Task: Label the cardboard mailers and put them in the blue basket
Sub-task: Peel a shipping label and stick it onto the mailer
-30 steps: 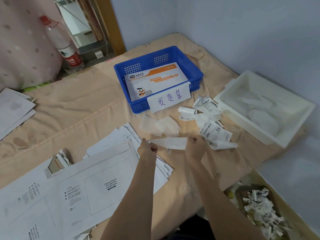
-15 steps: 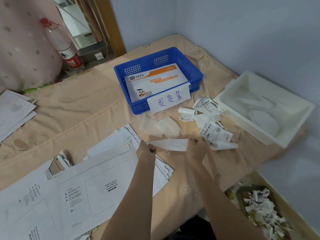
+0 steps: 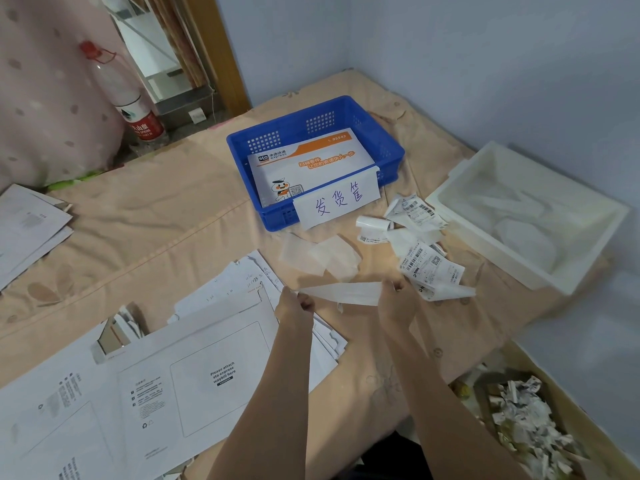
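While both hands are pinching it, the label [image 3: 341, 293] is hanging just above the bed [image 3: 166, 216], its long axis running left to right between them and its face tilting toward the far side. The left hand [image 3: 294, 306] is gripping the label's left end with curled fingers, and the right hand [image 3: 394, 301] is gripping the right end the same way. Mailers [image 3: 194, 368] are lying flat in an overlapping pile along the bed's near edge, under the left forearm, the top one pointing its long side toward the near left corner. One mailer is sitting face up in the basket [image 3: 242, 154], which is standing toward the bed's far edge with a handwritten sign [image 3: 337, 202] on its near wall. Loose labels [image 3: 419, 251] are lying crumpled between the basket and the white tray [image 3: 450, 199] at the right edge. Two backing scraps [image 3: 320, 254] are lying just beyond the held label.
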Demonstrator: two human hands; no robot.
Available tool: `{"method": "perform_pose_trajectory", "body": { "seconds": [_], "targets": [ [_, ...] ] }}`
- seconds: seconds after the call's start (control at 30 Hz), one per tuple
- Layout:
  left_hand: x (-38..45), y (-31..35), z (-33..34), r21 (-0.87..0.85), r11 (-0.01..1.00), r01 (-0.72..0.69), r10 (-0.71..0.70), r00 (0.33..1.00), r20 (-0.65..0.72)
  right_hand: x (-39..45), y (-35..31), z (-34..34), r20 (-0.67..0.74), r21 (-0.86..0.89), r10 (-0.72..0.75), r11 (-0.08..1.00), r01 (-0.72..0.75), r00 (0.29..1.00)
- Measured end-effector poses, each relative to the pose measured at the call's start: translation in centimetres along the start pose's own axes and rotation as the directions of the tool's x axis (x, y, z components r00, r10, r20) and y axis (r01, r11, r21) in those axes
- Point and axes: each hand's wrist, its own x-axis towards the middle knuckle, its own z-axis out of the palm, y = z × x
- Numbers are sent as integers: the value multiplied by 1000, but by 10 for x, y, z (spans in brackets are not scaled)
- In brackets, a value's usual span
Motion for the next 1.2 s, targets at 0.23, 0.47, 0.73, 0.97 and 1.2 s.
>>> {"method": "perform_pose_trajectory", "body": {
  "seconds": [0.23, 0.47, 0.73, 0.97, 1.2],
  "targets": [
    [-3, 0, 3, -21, 1000, 5, -4, 1000, 17, 2, -1, -2, -16, 0, 9, 1000, -9, 1000],
    [-9, -3, 3, -14, 1000, -16, 16, 1000, 13, 4, 0, -5, -27, 50, 102, 994, -100, 994],
    [-7, -4, 6, -25, 1000, 9, -9, 1000, 11, 8, -4, -8, -57, 67, 171, 984, -167, 984],
    [-6, -2, 2, -21, 1000, 19, -19, 1000, 21, 10, -3, -8, -74, 71, 190, 980, -185, 979],
    [-8, -5, 4, -52, 998, 44, -44, 999, 2, 15, -6, -12, -61, 156, 243, 960, -231, 968]
  ]
}}
